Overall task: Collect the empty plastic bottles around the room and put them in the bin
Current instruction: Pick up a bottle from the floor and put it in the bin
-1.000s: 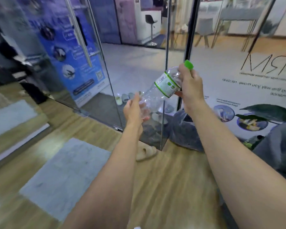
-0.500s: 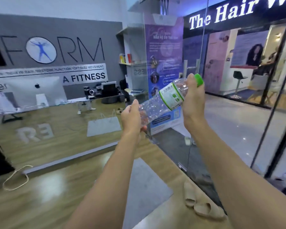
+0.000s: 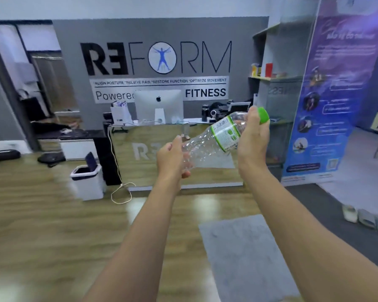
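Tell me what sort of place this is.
Probably the front desk area of a fitness or posture studio: the wall sign reads "REFORM" and "FITNESS", a desktop computer stands on a reception counter, and a promotional banner stands to the right.

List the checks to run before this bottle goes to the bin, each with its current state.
1. Grip on bottle: left hand holds the base, right hand the neck: ok.
2. Contents: no liquid seen inside: ok.
3. Closure: green cap on: ok.
4. Access: lid of bin raised: ok.
5. Room inside bin: interior dark: cannot tell.
6. Floor by bin: white cord loops beside it: not ok.
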`<action>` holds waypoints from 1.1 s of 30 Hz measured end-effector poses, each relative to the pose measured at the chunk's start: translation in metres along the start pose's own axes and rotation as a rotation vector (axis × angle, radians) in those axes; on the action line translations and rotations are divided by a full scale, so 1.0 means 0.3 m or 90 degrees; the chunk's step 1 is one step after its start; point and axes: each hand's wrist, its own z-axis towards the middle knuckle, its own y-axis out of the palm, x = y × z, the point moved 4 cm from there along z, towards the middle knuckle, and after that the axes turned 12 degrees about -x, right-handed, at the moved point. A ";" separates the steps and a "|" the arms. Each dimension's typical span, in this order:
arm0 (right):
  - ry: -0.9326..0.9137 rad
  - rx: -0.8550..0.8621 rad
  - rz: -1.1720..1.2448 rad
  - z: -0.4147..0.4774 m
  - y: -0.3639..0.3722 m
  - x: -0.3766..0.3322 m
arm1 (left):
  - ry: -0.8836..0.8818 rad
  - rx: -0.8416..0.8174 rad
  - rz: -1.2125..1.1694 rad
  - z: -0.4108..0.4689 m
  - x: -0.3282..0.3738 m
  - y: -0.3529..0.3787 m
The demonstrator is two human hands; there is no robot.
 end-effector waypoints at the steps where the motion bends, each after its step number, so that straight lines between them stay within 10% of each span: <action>1: 0.004 -0.015 0.000 0.015 0.072 0.041 | -0.003 0.014 -0.007 0.038 -0.010 -0.066; 21: 0.171 -0.363 0.065 0.350 1.677 0.858 | -0.026 0.355 0.003 0.899 0.009 -1.427; 33: 0.192 -0.396 0.093 0.559 2.589 1.179 | -0.038 0.355 -0.019 1.511 0.150 -2.164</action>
